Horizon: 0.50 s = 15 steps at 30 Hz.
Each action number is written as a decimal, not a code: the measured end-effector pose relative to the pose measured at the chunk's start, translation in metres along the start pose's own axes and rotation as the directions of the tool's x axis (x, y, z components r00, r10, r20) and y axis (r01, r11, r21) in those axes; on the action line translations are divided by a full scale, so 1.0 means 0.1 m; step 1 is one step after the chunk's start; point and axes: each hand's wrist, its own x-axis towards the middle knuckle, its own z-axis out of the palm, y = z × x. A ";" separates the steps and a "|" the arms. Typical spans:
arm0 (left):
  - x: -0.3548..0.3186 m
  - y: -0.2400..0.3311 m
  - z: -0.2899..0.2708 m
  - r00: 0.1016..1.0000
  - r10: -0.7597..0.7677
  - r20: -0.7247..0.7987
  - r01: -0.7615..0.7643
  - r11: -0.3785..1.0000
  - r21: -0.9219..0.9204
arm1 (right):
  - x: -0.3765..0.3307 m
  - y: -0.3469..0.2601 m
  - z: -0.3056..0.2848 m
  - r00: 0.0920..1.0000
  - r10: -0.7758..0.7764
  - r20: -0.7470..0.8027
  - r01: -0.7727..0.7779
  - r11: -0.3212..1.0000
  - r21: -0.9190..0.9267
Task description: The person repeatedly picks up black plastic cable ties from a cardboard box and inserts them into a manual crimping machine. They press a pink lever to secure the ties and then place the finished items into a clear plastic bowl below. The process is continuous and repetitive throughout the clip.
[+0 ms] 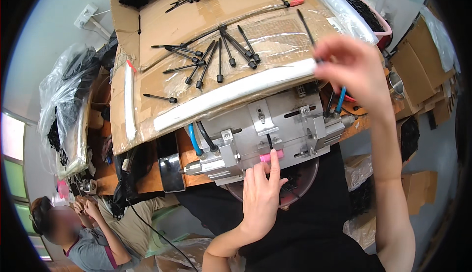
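My right hand (351, 68), blurred by motion, is raised over the right edge of the cardboard. Its thumb and fingers pinch a thin black stick with a thicker end (307, 28), which points up and away. Lower down, my left hand (262, 193) reaches in with its index finger stretched out onto a pink block (268, 156) on the metal fixture (246, 146). Another black stick (269, 141) stands at that fingertip, in the fixture's middle. The left thumb is apart from the fingers, and the other fingers are bent, with nothing visible in them.
Several loose black sticks (220, 63) lie on the cardboard (196, 21) beyond the fixture. Blue air hoses (195, 139) run to the fixture's sides. A dark phone (171, 169) lies at left. Below the fixture is a round bowl (307, 183). A co-worker (96, 232) sits at lower left.
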 end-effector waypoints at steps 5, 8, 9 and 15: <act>0.38 -0.11 -0.44 0.982 0.080 -0.173 -0.089 0.995 -0.044 | -1.23 0.28 0.60 0.923 -0.363 0.129 0.378 0.916 -0.131; 1.09 -0.28 -0.65 0.858 0.150 -0.490 -0.045 0.975 0.219 | -1.62 0.48 0.87 0.959 -0.242 0.146 0.272 0.928 -0.255; 1.26 -0.42 -0.71 0.886 0.161 -0.436 -0.079 0.977 0.200 | -1.63 0.49 0.94 0.962 -0.209 0.175 0.252 0.927 -0.277; 1.45 -0.63 -0.98 0.975 0.082 -0.209 -0.097 0.993 -0.062 | -1.54 0.61 1.14 0.956 -0.198 0.218 0.261 0.913 -0.313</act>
